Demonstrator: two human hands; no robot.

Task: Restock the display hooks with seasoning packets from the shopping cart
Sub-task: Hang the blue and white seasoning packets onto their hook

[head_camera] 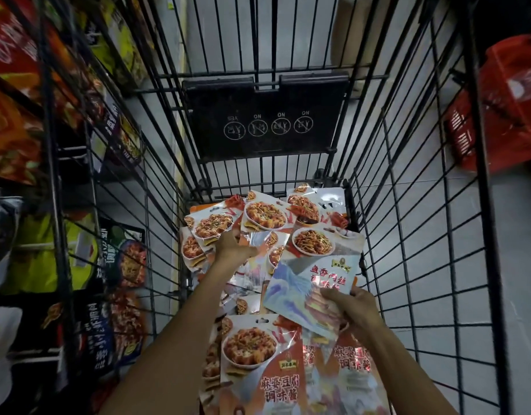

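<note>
The black wire shopping cart (408, 205) holds a loose pile of several seasoning packets (264, 217) printed with dishes of food. My right hand (352, 307) grips the lower edge of a pale blue packet (315, 265), lifted and tilted above the pile. My left hand (231, 247) reaches into the far part of the pile, its fingers on an orange packet (213, 226); whether they curl round it is unclear. A large orange packet (258, 363) lies nearest me. The display hooks themselves are not visible.
Hanging and shelved packets (114, 265) fill the display at the left, seen through the cart's side. The folded black child-seat flap (264, 121) stands at the cart's far end. A red shopping basket (503, 109) sits on the grey tiled floor at the right.
</note>
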